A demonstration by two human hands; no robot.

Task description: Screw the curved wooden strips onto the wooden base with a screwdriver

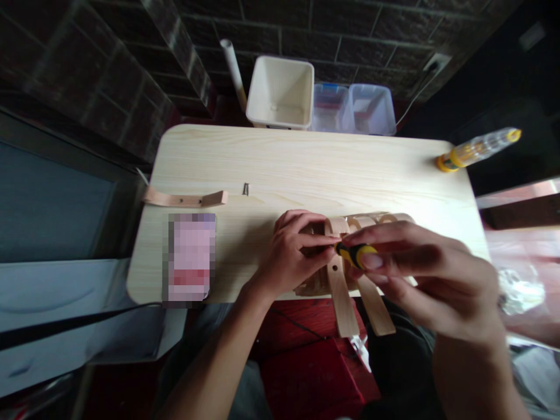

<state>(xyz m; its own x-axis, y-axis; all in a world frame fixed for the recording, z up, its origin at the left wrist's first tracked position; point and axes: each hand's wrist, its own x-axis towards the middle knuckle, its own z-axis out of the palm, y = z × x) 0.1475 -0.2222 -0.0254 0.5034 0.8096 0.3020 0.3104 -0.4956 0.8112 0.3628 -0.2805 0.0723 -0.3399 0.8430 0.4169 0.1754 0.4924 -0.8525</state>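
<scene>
A short yellow-and-black screwdriver (355,255) is gripped in the fingers of my right hand (441,274), its tip pointing left. My left hand (291,245) pinches thumb and forefinger together right at that tip; whatever they hold there is hidden. Beneath both hands lies a wooden piece with curved slats, partly covered by them. One curved slat (343,303) with a dark hole runs toward me past the table's front edge, and a second slat (377,306) lies beside it. Farther left, a loose curved wooden slat (188,200) with two holes rests near small screws (245,189).
On the pale wooden table (306,157), a pixelated pink rectangular item (190,251) lies at the left. A clear bottle-shaped container (479,150) with yellow ends is at the far right corner. Behind the table are a cream bin (280,93) and two clear plastic boxes (371,108).
</scene>
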